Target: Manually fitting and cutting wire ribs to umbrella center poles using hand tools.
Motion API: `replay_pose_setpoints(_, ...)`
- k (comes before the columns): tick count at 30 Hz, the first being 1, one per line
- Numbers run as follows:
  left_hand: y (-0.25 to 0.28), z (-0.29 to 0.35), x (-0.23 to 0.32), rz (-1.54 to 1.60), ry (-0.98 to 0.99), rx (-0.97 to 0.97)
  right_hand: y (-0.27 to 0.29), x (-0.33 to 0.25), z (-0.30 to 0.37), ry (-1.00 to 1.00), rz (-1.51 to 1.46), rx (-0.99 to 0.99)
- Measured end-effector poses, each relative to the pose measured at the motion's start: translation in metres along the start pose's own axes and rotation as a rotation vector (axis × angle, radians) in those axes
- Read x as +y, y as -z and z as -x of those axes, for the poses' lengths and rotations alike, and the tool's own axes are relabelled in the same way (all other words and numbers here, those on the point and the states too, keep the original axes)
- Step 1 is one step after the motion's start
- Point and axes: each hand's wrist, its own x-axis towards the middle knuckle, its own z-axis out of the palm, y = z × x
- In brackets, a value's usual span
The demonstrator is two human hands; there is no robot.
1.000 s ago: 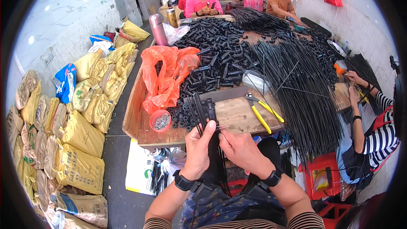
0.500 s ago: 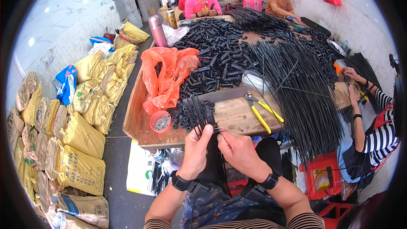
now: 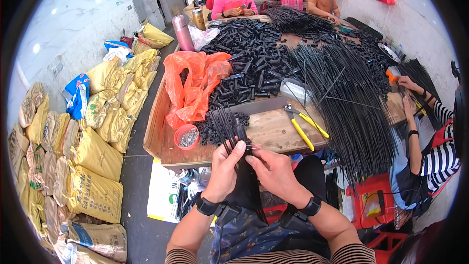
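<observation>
My left hand (image 3: 225,168) is closed around a bunch of thin black rods (image 3: 223,123), which fan upward and hang below the fist. A short black tubular fitting (image 3: 240,130) stands among them beside my left thumb. My right hand (image 3: 273,168) is closed against that fitting, thumb and forefinger pinched at its side. Thin pale lines show at the right fingertips; what they are is too small to tell. Just beyond my hands lie more black fittings (image 3: 211,134) and a red bowl (image 3: 176,138) of small metal pieces.
Yellow-handled cutters (image 3: 299,132) lie on the wooden table (image 3: 266,139). An orange bag (image 3: 195,88), a heap of black fittings (image 3: 254,68) and long black rods (image 3: 359,117) cover much of it. A co-worker's hands (image 3: 410,95) work at the right; yellow sacks (image 3: 97,154) line the left wall.
Both hands keep nearly the same place and hold, with small shifts of the right fingers. The view has moved slightly. The person in orange has drawn a hand back.
</observation>
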Motion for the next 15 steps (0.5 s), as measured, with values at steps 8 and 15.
replay_pose_setpoints(8,0.004,0.002,-0.002,0.022,0.035,-0.007,-0.002,0.001,0.001,-0.113,-0.063,-0.001)
replay_pose_setpoints(15,0.007,-0.003,-0.008,0.04,0.04,0.0,-0.01,0.012,0.002,-0.321,-0.413,-0.082)
